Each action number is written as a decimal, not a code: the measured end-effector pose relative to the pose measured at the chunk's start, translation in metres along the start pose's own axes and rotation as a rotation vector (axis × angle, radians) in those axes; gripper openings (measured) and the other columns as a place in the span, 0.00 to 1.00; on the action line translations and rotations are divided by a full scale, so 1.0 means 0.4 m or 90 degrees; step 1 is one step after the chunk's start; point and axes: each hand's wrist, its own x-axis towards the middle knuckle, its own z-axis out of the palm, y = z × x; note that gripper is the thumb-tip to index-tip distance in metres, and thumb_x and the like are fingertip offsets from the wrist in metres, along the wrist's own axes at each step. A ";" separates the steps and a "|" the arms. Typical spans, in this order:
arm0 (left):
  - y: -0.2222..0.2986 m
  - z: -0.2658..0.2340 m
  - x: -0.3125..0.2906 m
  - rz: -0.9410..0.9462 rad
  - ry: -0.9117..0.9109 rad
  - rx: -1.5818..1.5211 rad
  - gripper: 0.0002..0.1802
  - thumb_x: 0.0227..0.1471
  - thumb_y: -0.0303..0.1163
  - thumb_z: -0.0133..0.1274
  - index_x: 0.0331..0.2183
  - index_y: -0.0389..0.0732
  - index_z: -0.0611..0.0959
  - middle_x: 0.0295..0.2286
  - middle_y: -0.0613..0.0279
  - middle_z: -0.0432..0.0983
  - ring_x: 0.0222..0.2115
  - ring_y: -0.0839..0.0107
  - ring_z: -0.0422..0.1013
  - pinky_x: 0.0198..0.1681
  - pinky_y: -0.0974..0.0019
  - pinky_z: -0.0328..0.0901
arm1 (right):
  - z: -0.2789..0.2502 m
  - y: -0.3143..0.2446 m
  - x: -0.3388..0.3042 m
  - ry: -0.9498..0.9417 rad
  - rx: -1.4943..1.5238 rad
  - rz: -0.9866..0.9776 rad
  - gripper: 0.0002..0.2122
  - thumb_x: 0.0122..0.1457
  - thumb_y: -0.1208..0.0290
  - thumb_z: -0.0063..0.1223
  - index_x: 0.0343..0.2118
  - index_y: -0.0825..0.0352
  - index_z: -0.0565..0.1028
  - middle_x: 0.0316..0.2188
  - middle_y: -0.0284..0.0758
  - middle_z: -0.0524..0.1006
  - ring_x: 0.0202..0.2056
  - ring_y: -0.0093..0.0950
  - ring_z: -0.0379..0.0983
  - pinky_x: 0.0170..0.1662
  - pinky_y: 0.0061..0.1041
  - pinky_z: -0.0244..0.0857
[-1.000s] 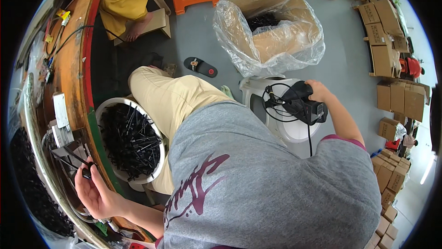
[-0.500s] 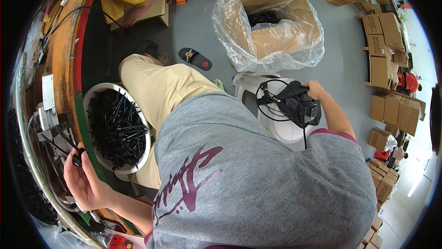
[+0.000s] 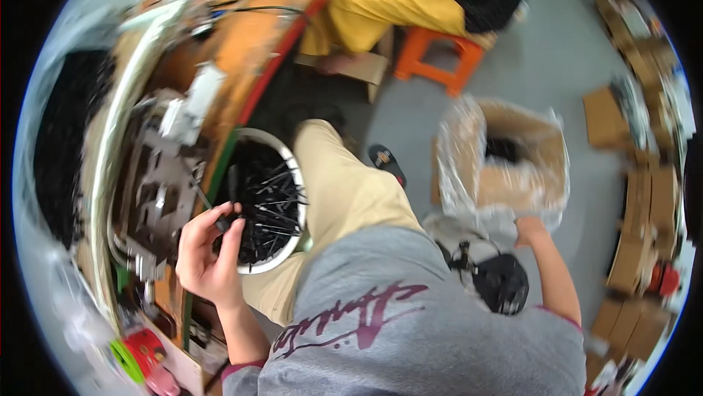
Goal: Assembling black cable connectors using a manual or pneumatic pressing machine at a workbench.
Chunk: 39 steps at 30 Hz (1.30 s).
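My left hand (image 3: 211, 255) is closed in a pinch on thin black rod-like parts (image 3: 228, 214), held beside the rim of a round white basket (image 3: 299, 209). Many similar black pieces (image 3: 267, 183) fill that basket, which stands between the workbench and my leg. At the right, my right hand (image 3: 529, 229) reaches down by the near corner of a cardboard box lined with clear plastic (image 3: 560, 176). Blur and the angle hide its fingers. Nearer to me, a black bag-like item (image 3: 499, 282) with a cable lies on a white stool (image 3: 476, 246).
A wooden workbench (image 3: 249, 44) with a red and green edge runs along the left, carrying a metal fixture (image 3: 157, 198). Ahead, another person in yellow trousers (image 3: 388, 11) sits on an orange stool (image 3: 443, 59). Stacked cartons (image 3: 641, 213) line the right side. A slipper (image 3: 386, 161) lies on the floor.
The view has turned, shifting the scene rightward and down. My right hand has left the black bag-like item and moved toward the plastic-lined box. My left hand still pinches the black parts.
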 end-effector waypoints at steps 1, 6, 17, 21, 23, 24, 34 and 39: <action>0.000 -0.006 0.012 -0.001 0.022 -0.026 0.17 0.41 0.10 0.60 0.37 0.29 0.80 0.35 0.53 0.78 0.35 0.67 0.77 0.34 0.74 0.70 | -0.100 -0.052 -0.005 0.126 0.028 -0.020 0.33 0.38 0.61 0.70 0.51 0.64 0.73 0.43 0.44 0.78 0.47 0.40 0.73 0.51 0.37 0.66; -0.009 -0.109 0.104 0.031 0.203 0.099 0.17 0.43 0.12 0.61 0.38 0.30 0.81 0.34 0.59 0.78 0.29 0.79 0.71 0.31 0.79 0.66 | -0.424 -0.383 -0.031 0.550 0.190 -0.398 0.20 0.49 0.68 0.57 0.47 0.67 0.73 0.44 0.44 0.77 0.45 0.42 0.74 0.48 0.37 0.68; -0.159 -0.492 0.334 -0.056 0.239 0.410 0.13 0.48 0.21 0.60 0.39 0.35 0.81 0.31 0.63 0.76 0.31 0.78 0.71 0.36 0.72 0.70 | -0.669 -0.790 -0.208 0.582 0.140 -0.811 0.19 0.51 0.67 0.58 0.46 0.65 0.72 0.32 0.38 0.76 0.36 0.37 0.75 0.40 0.36 0.70; -0.241 -0.531 0.388 -0.096 0.169 0.408 0.13 0.46 0.19 0.59 0.38 0.34 0.79 0.27 0.62 0.74 0.29 0.77 0.71 0.35 0.71 0.69 | -0.607 -0.843 -0.175 0.596 0.201 -0.882 0.18 0.51 0.68 0.58 0.46 0.66 0.72 0.32 0.38 0.76 0.37 0.39 0.75 0.41 0.38 0.70; -0.271 -0.557 0.398 -0.117 0.151 0.424 0.14 0.43 0.18 0.60 0.36 0.34 0.79 0.25 0.61 0.74 0.27 0.75 0.72 0.34 0.71 0.68 | -0.585 -0.872 -0.173 0.495 0.149 -0.945 0.18 0.51 0.68 0.58 0.45 0.66 0.72 0.32 0.39 0.76 0.37 0.39 0.75 0.42 0.38 0.69; -0.289 -0.562 0.403 -0.118 0.128 0.431 0.14 0.43 0.18 0.60 0.36 0.33 0.78 0.24 0.61 0.74 0.27 0.75 0.72 0.34 0.71 0.67 | -0.574 -0.882 -0.171 0.439 0.129 -0.975 0.17 0.51 0.68 0.58 0.44 0.67 0.72 0.32 0.39 0.76 0.38 0.40 0.75 0.42 0.39 0.69; -0.372 -0.593 0.438 -0.125 0.035 0.493 0.15 0.39 0.16 0.59 0.34 0.32 0.79 0.24 0.58 0.77 0.26 0.72 0.73 0.33 0.68 0.68 | -0.582 -0.896 -0.164 0.482 0.122 -0.940 0.15 0.50 0.68 0.58 0.39 0.67 0.72 0.32 0.39 0.76 0.38 0.40 0.74 0.43 0.39 0.67; -0.374 -0.579 0.432 -0.127 0.053 0.478 0.14 0.41 0.17 0.58 0.35 0.31 0.78 0.24 0.59 0.75 0.26 0.75 0.71 0.32 0.71 0.66 | -0.577 -0.902 -0.178 0.407 0.077 -0.949 0.18 0.51 0.68 0.57 0.45 0.67 0.72 0.34 0.38 0.76 0.39 0.38 0.74 0.44 0.38 0.67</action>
